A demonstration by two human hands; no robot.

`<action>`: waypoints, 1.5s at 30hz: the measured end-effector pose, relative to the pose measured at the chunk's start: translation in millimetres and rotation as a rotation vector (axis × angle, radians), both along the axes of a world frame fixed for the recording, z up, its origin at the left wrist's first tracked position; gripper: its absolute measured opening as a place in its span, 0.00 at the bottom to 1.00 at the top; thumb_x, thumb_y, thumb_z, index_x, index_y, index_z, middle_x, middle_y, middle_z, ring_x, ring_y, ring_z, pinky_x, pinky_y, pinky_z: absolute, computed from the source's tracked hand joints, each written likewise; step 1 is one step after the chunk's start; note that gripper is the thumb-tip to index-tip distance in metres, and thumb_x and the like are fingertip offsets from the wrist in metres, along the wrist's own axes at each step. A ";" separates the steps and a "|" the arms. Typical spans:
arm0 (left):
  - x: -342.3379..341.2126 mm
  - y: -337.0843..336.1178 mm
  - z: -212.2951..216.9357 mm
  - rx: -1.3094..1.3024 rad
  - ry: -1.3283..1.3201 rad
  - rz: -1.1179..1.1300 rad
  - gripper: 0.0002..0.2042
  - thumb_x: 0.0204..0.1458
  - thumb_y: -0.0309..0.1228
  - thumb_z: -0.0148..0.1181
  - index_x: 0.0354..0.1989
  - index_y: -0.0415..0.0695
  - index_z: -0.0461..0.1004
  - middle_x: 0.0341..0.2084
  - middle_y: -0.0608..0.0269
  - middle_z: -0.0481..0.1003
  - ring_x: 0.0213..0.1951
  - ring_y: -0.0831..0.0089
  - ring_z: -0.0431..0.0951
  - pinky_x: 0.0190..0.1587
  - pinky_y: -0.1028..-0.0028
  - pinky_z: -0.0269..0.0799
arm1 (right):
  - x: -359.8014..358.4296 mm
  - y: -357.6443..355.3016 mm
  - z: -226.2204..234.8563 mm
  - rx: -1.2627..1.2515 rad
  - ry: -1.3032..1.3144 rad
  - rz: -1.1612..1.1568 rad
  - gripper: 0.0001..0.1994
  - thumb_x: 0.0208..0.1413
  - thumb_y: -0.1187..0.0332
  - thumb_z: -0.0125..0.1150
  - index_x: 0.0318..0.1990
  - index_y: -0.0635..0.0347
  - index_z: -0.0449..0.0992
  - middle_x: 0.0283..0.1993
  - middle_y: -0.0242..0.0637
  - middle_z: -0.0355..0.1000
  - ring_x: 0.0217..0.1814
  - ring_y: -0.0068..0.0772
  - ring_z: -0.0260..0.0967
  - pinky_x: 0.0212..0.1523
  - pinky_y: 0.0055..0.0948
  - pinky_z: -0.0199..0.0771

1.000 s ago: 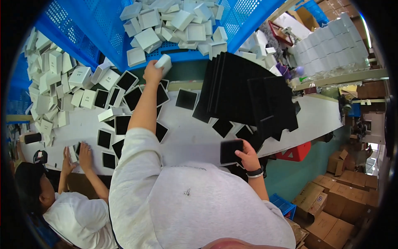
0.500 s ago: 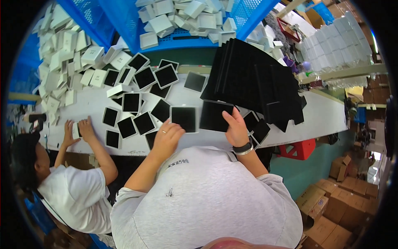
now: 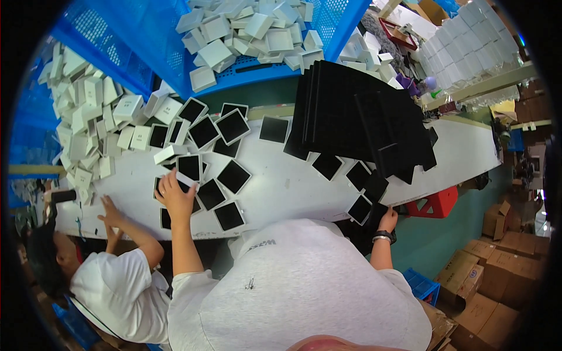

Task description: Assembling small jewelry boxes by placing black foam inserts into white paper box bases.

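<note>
My left hand [image 3: 177,198] is at the left cluster of shallow white boxes with black inserts, its fingers closed on the edge of a tilted white box [image 3: 187,179]. Beside it lie more such boxes, one [image 3: 233,175] to its right and another [image 3: 229,216] nearer me. My right hand [image 3: 387,222], with a dark wristband, is far to the right at the table's front edge. Its fingers pinch a small black piece [image 3: 375,216], partly hidden among black-filled boxes [image 3: 359,209]. A stack of large black sheets [image 3: 336,111] lies beyond that hand.
Blue crates [image 3: 246,74] heaped with white boxes stand at the back. A loose pile of white boxes [image 3: 93,93] covers the far left. At my left, a co-worker's hands [image 3: 111,216] are over the table [image 3: 281,190]. A red stool [image 3: 433,202] and cartons [image 3: 492,281] are at the right.
My left hand has moved left from the box at the middle to the left cluster. My right hand has left the black sheet and moved right to the front edge.
</note>
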State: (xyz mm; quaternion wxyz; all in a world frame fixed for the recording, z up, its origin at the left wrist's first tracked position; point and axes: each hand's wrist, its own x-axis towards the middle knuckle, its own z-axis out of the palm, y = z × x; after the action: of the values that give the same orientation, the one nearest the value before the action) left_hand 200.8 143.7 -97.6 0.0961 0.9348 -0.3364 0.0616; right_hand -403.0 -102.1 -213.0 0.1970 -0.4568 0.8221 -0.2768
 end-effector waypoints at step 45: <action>-146.6 -63.3 59.9 -0.349 0.446 -1.219 0.12 0.43 0.27 0.57 0.39 0.48 0.75 0.42 0.68 0.71 0.53 0.65 0.67 0.57 0.63 0.64 | 284.1 8.3 173.6 0.339 -0.815 1.399 0.17 0.57 0.72 0.57 0.54 0.58 0.65 0.52 0.33 0.67 0.54 0.24 0.62 0.58 0.26 0.61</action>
State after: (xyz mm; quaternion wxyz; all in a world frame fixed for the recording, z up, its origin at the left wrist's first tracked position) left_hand 54.1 80.4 -37.7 0.3306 0.5387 -0.7612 -0.1449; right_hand -118.8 -93.8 -39.3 0.6727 -0.6908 0.2427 -0.1064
